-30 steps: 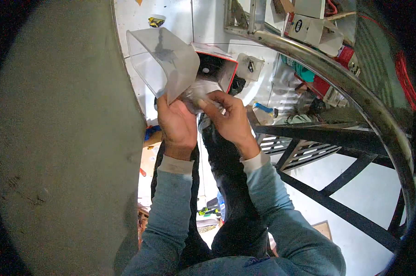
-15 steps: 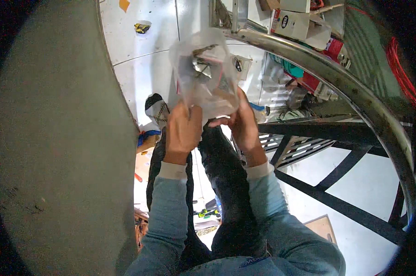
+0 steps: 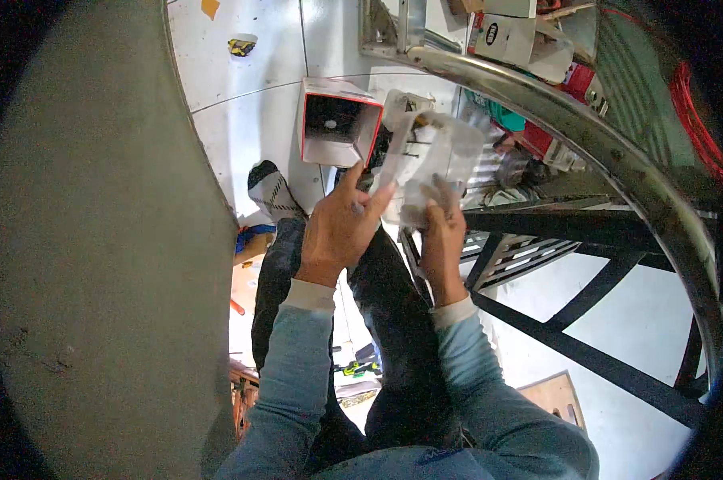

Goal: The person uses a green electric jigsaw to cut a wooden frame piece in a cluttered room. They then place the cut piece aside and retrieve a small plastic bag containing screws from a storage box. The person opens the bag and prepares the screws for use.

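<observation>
A translucent plastic container [image 3: 453, 148], blurred by motion, is tilted in front of me with a few small dark bits inside. My right hand [image 3: 444, 240] grips its near side, fingers against the plastic. Just left of the container is my left hand [image 3: 336, 232], its index finger and thumb spread apart and nothing visible between them; whether the thumb touches the plastic I cannot tell. Beyond that hand, an open white box [image 3: 329, 150] with a red rim and a dark interior stands on the tiled floor.
A curved metal rail [image 3: 617, 160] and black metal bars [image 3: 585, 352] run along my right. Cartons [image 3: 505, 40] and clutter lie past the rail, near a red cable coil [image 3: 689, 120]. A grey wall [image 3: 105, 240] rises at left. A yellow-black scrap [image 3: 242, 47] lies on the floor.
The container has moved right and tilted, uncovering the red-rimmed box behind it. My left hand has come off the container, its fingers spreading. My right hand still holds on.
</observation>
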`<action>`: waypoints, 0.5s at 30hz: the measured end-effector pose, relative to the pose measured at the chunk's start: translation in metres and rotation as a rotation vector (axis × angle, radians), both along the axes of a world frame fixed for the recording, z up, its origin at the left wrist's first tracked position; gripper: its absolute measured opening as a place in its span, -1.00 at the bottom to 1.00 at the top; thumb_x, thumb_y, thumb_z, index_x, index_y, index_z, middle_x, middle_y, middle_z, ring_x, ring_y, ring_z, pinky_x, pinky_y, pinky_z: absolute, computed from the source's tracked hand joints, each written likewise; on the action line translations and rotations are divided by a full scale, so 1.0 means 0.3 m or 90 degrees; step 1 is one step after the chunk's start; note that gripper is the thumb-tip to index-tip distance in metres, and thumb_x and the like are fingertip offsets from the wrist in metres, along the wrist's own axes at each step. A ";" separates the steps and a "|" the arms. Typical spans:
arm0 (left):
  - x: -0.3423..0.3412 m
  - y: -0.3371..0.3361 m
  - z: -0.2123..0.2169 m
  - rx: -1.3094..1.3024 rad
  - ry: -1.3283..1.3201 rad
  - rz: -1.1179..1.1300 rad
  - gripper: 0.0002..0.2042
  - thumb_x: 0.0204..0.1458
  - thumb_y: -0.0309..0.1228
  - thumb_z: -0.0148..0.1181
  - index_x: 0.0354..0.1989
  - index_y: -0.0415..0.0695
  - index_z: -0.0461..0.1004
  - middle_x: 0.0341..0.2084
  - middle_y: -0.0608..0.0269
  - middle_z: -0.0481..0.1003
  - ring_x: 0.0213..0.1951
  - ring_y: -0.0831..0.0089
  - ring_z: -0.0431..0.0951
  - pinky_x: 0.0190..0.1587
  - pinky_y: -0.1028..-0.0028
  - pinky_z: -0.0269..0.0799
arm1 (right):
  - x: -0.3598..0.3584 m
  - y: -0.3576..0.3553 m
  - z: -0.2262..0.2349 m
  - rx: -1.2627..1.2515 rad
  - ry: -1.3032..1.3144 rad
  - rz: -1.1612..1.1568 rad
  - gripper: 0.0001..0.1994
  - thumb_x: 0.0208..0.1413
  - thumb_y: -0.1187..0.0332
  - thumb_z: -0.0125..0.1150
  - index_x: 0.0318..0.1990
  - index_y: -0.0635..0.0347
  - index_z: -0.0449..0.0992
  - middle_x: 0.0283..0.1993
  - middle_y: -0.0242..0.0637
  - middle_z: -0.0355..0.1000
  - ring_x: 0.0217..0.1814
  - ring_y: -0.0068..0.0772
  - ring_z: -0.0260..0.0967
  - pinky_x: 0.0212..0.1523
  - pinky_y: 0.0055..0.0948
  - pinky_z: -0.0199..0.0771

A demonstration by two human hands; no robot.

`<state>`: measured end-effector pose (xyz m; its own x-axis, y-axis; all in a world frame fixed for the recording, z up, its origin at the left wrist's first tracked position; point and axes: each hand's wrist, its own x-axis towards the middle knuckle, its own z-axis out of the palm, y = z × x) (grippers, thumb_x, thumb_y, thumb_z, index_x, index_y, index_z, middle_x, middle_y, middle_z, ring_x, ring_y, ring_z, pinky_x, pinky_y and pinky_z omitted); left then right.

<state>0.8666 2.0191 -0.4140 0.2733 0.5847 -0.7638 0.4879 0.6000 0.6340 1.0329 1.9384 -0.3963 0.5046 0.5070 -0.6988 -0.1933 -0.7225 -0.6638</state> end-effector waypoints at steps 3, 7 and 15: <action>-0.032 0.013 -0.029 0.024 0.063 0.098 -0.33 0.26 0.06 0.14 0.31 -0.31 0.37 -0.25 -0.16 0.63 -0.17 -0.07 0.66 -0.06 0.21 0.51 | 0.040 -0.004 -0.024 -0.020 -0.106 0.044 -0.52 0.34 0.50 0.00 0.40 0.27 0.28 0.20 -0.06 0.45 -0.21 -0.36 0.57 -0.26 -0.43 0.66; -0.059 0.057 -0.009 0.023 0.110 0.137 -0.37 0.27 0.01 0.17 0.27 -0.31 0.40 -0.34 -0.14 0.61 -0.23 0.08 0.66 -0.13 0.21 0.50 | 0.119 -0.080 -0.153 -0.050 -0.108 -0.070 -0.53 0.30 0.56 0.05 0.37 0.28 0.29 0.23 -0.01 0.42 0.03 -0.21 0.50 -0.08 -0.28 0.67; -0.045 0.067 0.008 0.004 0.088 0.116 -0.44 0.29 -0.08 0.18 0.27 -0.31 0.40 -0.40 -0.06 0.61 -0.30 0.19 0.64 -0.11 0.27 0.51 | 0.364 0.043 -0.537 0.084 -0.067 -0.356 -0.52 0.16 0.55 0.21 0.24 0.37 0.28 -0.06 0.06 0.48 -0.33 0.00 0.58 -0.30 -0.19 0.72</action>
<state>0.8530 2.0393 -0.4116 0.0555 0.6195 -0.7830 0.4545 0.6825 0.5723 1.1421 1.9512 -0.5573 0.7842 0.2233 -0.5790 -0.4490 -0.4399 -0.7777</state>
